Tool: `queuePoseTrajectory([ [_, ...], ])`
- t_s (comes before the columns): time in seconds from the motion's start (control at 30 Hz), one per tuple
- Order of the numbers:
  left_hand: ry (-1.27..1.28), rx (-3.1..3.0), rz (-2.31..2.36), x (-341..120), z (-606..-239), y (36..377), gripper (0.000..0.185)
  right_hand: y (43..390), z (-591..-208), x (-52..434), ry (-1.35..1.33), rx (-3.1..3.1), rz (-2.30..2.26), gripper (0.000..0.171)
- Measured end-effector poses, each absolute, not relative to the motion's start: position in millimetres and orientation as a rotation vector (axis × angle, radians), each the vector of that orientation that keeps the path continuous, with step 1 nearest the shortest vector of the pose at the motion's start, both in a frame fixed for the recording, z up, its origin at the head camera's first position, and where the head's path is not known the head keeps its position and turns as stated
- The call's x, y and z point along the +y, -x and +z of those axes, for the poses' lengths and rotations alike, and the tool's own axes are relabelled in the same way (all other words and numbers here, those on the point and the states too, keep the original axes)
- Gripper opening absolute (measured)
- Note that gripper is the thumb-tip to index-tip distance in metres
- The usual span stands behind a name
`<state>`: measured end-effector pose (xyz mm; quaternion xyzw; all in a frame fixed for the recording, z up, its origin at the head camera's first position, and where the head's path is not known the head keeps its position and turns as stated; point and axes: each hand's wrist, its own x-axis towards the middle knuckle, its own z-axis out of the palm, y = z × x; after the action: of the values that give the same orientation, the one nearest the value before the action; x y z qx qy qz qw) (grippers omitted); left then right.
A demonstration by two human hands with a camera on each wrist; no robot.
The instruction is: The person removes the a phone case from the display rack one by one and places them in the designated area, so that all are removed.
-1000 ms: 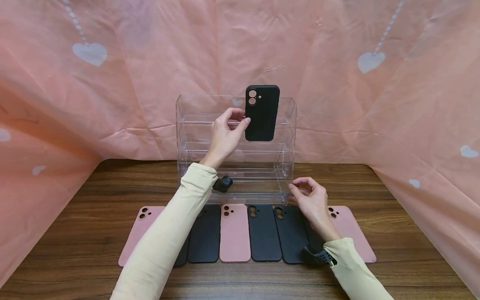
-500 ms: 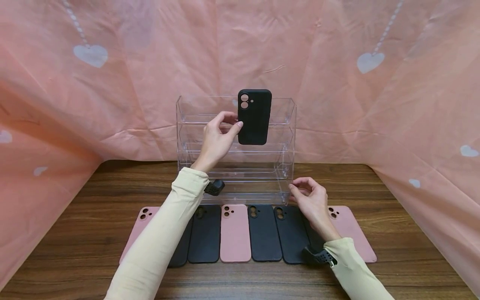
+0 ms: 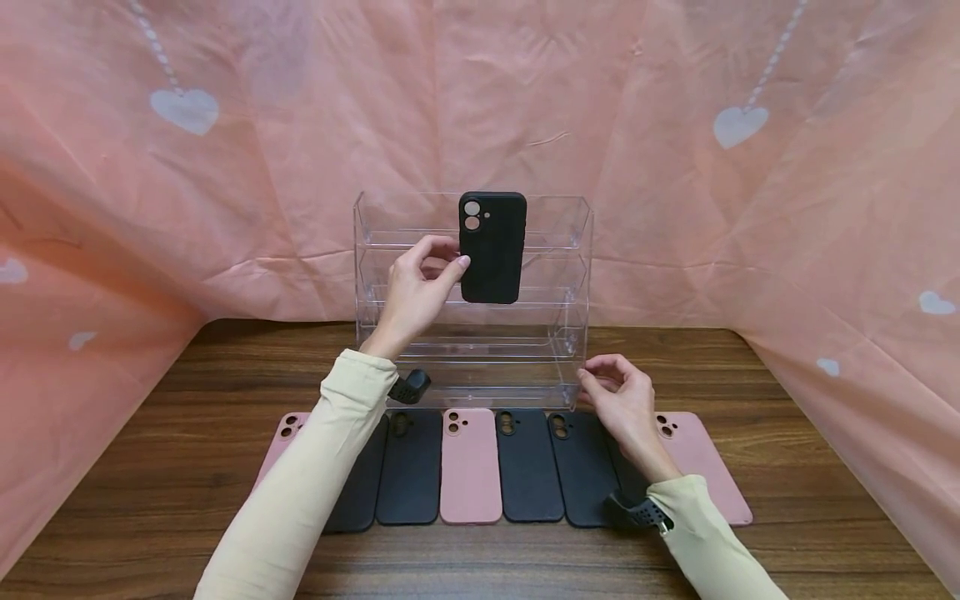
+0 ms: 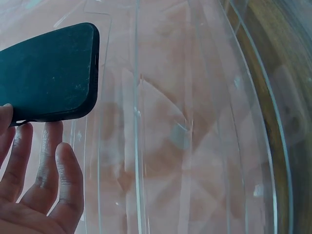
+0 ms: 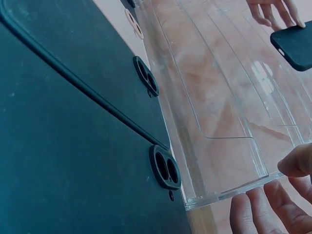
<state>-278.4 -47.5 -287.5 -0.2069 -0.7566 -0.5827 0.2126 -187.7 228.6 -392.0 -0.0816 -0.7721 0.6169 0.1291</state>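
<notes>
A black phone case [image 3: 495,258] with two round camera holes stands upright in the air, its left edge pinched between the thumb and fingers of my left hand [image 3: 422,287]. Behind it is a clear tiered acrylic rack [image 3: 468,398]; the case overlaps its upper tiers in the head view. In the left wrist view the case's end [image 4: 53,73] points toward the rack's panels, with fingers underneath. My right hand [image 3: 621,404] grips the rack's lower right side, thumb [image 5: 296,161] at the wall's edge and fingers along its outer face.
Several phone cases lie in a row before the rack, among them a pink case [image 3: 470,471], a black case [image 3: 531,471] and a far-right pink case [image 3: 705,467]. Both forearms cover parts of the row. A pink heart-print cloth [image 3: 645,167] surrounds the wooden table [image 3: 150,442].
My left hand has moved left and slightly down with the black phone case, which now overlaps the rack nearer its middle. The right hand and the rack have stayed put.
</notes>
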Motion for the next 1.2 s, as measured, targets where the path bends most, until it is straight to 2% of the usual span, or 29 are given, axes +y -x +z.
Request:
queuePoseTrajectory([
  [0.27,0.562,-2.124,-1.597,-61.2,-292.2,272.8,0.023,186.4,-389.7,228.3,0.234,-2.239,1.811,0.024],
  [0.73,0.54,-2.158,-1.581,-92.1,-297.0,253.5,0.026,188.8,-393.6,230.0,0.23,-2.252,1.777,0.02],
  [1.2,0.457,-2.191,-1.529,-132.1,-305.9,229.4,0.024,186.0,-391.4,228.8,0.218,-2.243,1.798,0.026],
])
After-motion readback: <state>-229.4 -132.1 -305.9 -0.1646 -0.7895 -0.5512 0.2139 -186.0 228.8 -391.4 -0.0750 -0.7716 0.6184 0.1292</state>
